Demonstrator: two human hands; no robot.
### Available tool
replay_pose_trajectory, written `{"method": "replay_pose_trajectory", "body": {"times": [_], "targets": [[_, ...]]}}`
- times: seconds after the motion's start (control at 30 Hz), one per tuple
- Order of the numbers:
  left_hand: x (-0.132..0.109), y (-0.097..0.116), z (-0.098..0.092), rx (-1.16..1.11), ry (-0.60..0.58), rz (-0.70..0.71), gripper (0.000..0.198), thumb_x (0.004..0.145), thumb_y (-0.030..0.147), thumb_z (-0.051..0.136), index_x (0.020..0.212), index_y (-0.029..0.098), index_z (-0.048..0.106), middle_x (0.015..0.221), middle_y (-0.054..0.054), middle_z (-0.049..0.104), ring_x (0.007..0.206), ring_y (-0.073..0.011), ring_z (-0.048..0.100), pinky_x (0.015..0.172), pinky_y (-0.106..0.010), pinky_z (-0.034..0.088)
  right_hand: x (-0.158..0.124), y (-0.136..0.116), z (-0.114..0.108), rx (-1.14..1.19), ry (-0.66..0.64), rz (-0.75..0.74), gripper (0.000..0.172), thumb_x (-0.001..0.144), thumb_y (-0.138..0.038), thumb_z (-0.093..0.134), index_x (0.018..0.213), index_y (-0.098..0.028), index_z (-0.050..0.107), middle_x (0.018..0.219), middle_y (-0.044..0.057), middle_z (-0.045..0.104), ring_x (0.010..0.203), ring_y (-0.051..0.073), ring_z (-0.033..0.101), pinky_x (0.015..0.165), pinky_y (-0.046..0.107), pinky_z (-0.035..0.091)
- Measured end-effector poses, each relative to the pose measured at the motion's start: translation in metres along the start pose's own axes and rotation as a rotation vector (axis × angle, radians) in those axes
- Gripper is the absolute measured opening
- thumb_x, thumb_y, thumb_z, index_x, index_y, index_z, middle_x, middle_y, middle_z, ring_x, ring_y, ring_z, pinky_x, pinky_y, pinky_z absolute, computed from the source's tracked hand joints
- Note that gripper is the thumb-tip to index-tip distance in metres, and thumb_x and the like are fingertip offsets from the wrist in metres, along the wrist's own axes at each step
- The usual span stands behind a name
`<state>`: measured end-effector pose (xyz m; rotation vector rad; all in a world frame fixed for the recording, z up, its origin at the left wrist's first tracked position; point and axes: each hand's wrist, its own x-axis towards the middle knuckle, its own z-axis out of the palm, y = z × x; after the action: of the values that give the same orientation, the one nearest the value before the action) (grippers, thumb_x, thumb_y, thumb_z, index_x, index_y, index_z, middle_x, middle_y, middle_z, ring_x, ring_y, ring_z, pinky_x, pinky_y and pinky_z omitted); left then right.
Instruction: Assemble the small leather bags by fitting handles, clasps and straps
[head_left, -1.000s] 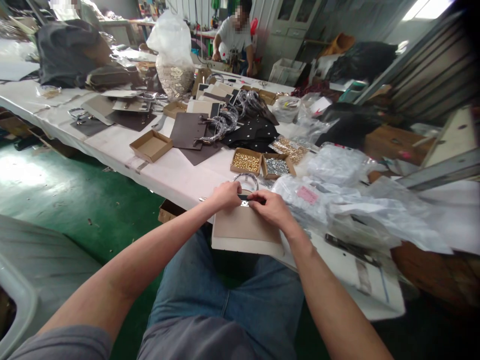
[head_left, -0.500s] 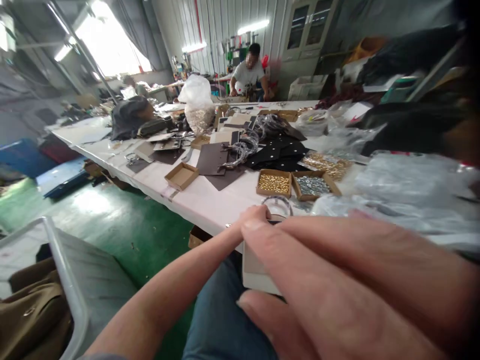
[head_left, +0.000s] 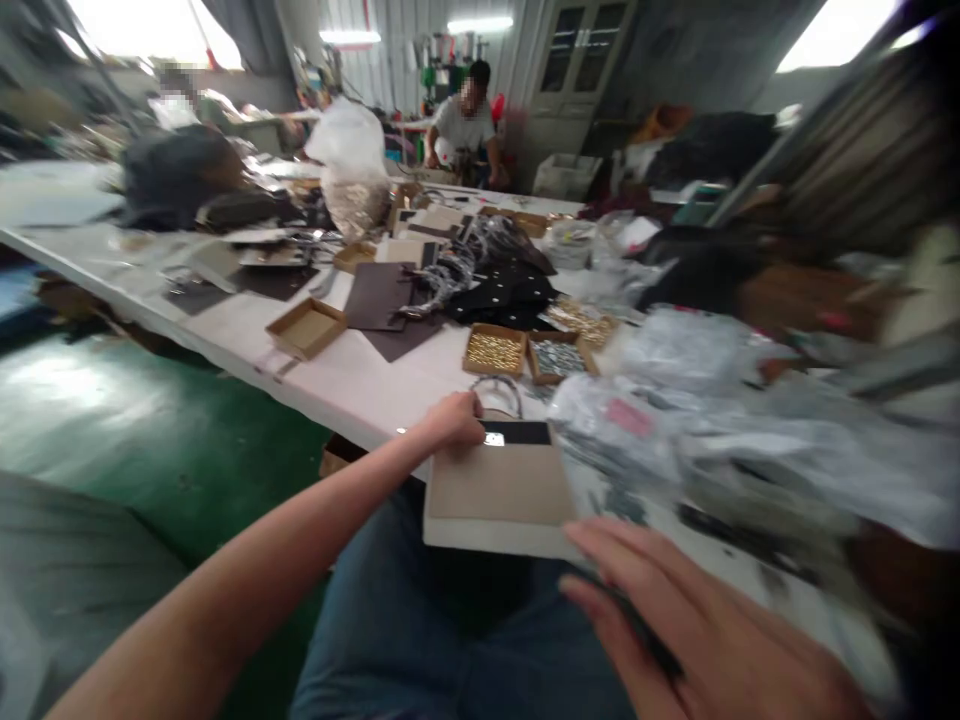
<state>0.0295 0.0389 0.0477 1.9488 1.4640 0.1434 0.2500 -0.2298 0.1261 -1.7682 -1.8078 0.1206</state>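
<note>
A beige panel [head_left: 510,485] with a pale front edge and a dark strip [head_left: 525,432] along its far side lies at the near table edge, above my lap. My left hand [head_left: 457,420] is closed at its far left corner, fingers curled beside a small shiny metal piece [head_left: 493,439]. A clear-wrapped ring handle [head_left: 510,388] arches up just beyond it. My right hand [head_left: 697,610], blurred, is at the panel's near right corner, fingers stretched out and thumb apart. A dark streak shows between thumb and fingers; I cannot make out what it is.
Small cardboard boxes hold gold pieces [head_left: 495,352] and silver pieces [head_left: 559,358]. An open cardboard box [head_left: 306,328], dark panels [head_left: 375,297] and plastic bags [head_left: 682,350] lie on the white table [head_left: 352,392]. Across it, a person [head_left: 465,120] works. A grey bin [head_left: 67,590] stands left.
My right hand has lowered and drawn away from the camera to the right, uncovering the panel. My left hand stays at the panel's far corner. The whole view has shifted rightward.
</note>
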Motion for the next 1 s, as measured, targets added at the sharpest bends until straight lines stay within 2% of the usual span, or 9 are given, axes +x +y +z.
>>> {"method": "replay_pose_trajectory", "body": {"times": [0.1,0.27,0.47,0.6,0.7,0.77,0.83,0.9,1.0], "targets": [[0.012,-0.008,0.008,-0.005,0.014,0.019,0.041,0.064,0.023,0.087,0.103,0.027,0.075,0.105,-0.009,0.08,0.096,-0.032,0.075,0.08,-0.035,0.058,0.001,0.082,-0.028,-0.26,-0.059,0.153,0.033,0.103,-0.049,0.059,0.126,-0.042,0.082,0.131,0.006,0.085,0.102,0.036,0.085,0.087,0.056,0.066],[0.02,-0.01,0.01,-0.023,-0.035,0.02,0.045,0.061,0.022,0.086,0.103,0.028,0.072,0.095,-0.004,0.077,0.088,-0.0284,0.073,0.071,-0.032,0.052,-0.012,0.219,-0.049,-0.425,-0.11,0.332,0.031,0.105,-0.042,0.057,0.117,-0.033,0.084,0.128,0.009,0.085,0.107,0.037,0.082,0.09,0.051,0.064],[0.016,-0.011,0.013,0.029,0.009,0.038,0.043,0.067,0.028,0.085,0.108,0.028,0.072,0.104,-0.007,0.078,0.094,-0.0303,0.073,0.075,-0.034,0.053,0.009,0.253,-0.02,-0.281,-0.244,0.193,0.039,0.101,-0.051,0.071,0.132,-0.031,0.084,0.136,0.01,0.082,0.13,0.037,0.075,0.11,0.051,0.06],[0.012,-0.012,0.013,0.014,0.008,0.036,0.044,0.068,0.028,0.083,0.111,0.029,0.073,0.109,-0.008,0.08,0.097,-0.0318,0.074,0.078,-0.036,0.055,0.015,0.269,-0.017,-0.214,-0.268,0.21,0.031,0.099,-0.057,0.073,0.116,-0.034,0.085,0.127,0.01,0.084,0.113,0.038,0.08,0.098,0.051,0.062],[0.009,-0.011,0.01,-0.015,0.003,0.017,0.043,0.067,0.026,0.085,0.109,0.028,0.074,0.108,-0.008,0.08,0.095,-0.0318,0.074,0.079,-0.037,0.056,0.019,0.262,-0.021,-0.181,-0.127,0.271,0.025,0.096,-0.059,0.078,0.108,-0.037,0.081,0.107,0.015,0.085,0.093,0.041,0.081,0.081,0.055,0.059],[0.009,-0.011,0.008,-0.035,0.004,0.01,0.043,0.066,0.025,0.086,0.107,0.028,0.074,0.108,-0.009,0.081,0.094,-0.0319,0.074,0.079,-0.037,0.056,0.029,0.233,-0.026,-0.107,0.076,0.317,0.027,0.098,-0.063,0.078,0.11,-0.039,0.078,0.104,0.019,0.083,0.09,0.043,0.079,0.079,0.059,0.056],[0.009,-0.011,0.007,-0.059,-0.007,0.006,0.042,0.066,0.023,0.086,0.106,0.027,0.074,0.108,-0.009,0.081,0.093,-0.0322,0.074,0.079,-0.037,0.056,0.048,0.187,-0.027,0.136,0.261,0.301,0.025,0.105,-0.062,0.074,0.113,-0.039,0.074,0.107,0.019,0.08,0.096,0.04,0.079,0.086,0.059,0.057],[0.008,-0.012,0.006,-0.079,-0.021,0.005,0.043,0.066,0.022,0.086,0.107,0.027,0.074,0.107,-0.009,0.081,0.093,-0.032,0.074,0.078,-0.037,0.055,0.075,0.135,-0.021,0.41,0.298,0.2,0.026,0.106,-0.06,0.075,0.101,-0.035,0.074,0.095,0.015,0.073,0.09,0.033,0.077,0.089,0.056,0.059],[0.005,-0.013,0.004,-0.089,-0.02,0.012,0.044,0.067,0.022,0.086,0.109,0.026,0.073,0.11,-0.008,0.081,0.096,-0.0311,0.074,0.079,-0.035,0.056,0.119,0.066,0.009,0.924,0.343,0.094,0.04,0.092,-0.064,0.093,0.11,-0.033,0.075,0.083,0.001,0.057,0.056,0.016,0.047,0.054,0.036,0.041]]}}
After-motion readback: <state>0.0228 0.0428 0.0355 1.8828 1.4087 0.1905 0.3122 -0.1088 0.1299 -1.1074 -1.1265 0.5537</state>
